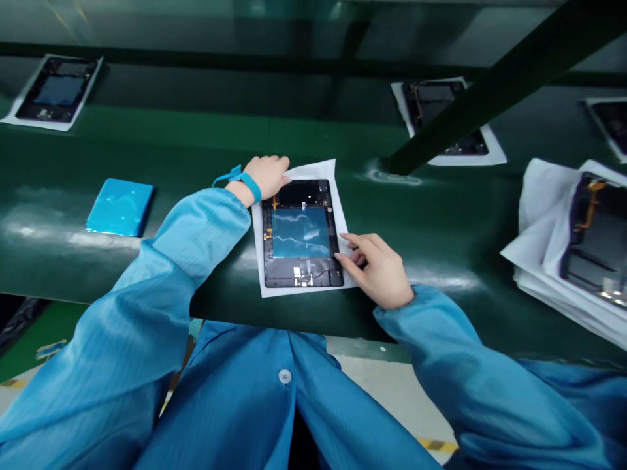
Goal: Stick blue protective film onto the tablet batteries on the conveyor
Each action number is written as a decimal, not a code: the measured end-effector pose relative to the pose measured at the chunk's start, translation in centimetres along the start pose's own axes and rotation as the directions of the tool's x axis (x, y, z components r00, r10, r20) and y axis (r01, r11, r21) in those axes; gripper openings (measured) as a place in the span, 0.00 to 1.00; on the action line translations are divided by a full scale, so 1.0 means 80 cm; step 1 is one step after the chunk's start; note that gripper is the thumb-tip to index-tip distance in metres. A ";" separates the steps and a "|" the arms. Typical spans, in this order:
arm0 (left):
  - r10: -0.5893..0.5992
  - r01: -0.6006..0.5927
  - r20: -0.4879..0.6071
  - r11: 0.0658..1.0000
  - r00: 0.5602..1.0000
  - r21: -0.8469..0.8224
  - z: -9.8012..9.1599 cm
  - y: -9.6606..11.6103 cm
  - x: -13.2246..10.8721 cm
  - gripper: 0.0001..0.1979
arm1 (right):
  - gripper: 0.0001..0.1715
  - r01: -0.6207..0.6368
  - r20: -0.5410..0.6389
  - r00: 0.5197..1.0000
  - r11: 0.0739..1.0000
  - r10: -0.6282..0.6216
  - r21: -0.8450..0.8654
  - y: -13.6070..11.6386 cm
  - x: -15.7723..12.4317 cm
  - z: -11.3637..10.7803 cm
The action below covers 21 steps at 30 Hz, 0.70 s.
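Lying at nine o'clock, well apart, is the blue packet [121, 206]. Next, at eleven, the left hand [264, 177] curls by the tablet [302, 234], fingertips obscured; can't tell that grip. Watch the gold ribbon [268, 235]: dragging fingers could snag it! Mid-worktop [367, 196], the tablet sits on paper [309, 171]; a tug there could skew it. At four, the right hand [376, 267] shows thumb and forefinger apart at the edge; uneven pushing might twist it. Long axis: roughly twelve to six, white-marked end facing six.

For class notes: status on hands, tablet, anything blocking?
Left hand at tablet, upper left; right hand at right edge. Tablet on sheet. Post stands beyond, not covering it.
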<state>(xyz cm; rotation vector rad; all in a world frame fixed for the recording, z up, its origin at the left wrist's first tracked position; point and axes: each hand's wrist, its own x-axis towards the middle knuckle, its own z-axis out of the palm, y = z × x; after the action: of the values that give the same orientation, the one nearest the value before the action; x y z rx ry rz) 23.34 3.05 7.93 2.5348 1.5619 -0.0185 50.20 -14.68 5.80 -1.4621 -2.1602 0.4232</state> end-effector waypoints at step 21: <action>-0.159 0.116 -0.447 0.986 0.880 -0.121 -0.089 -0.057 -0.083 0.18 | 0.28 -0.375 0.255 0.924 0.809 0.286 0.453 -0.014 0.062 0.034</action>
<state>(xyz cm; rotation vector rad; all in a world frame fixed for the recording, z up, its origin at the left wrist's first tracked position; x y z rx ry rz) 15.74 0.24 14.96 2.4655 1.8466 0.6636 46.33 -10.47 5.20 -1.5307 -1.7174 1.1805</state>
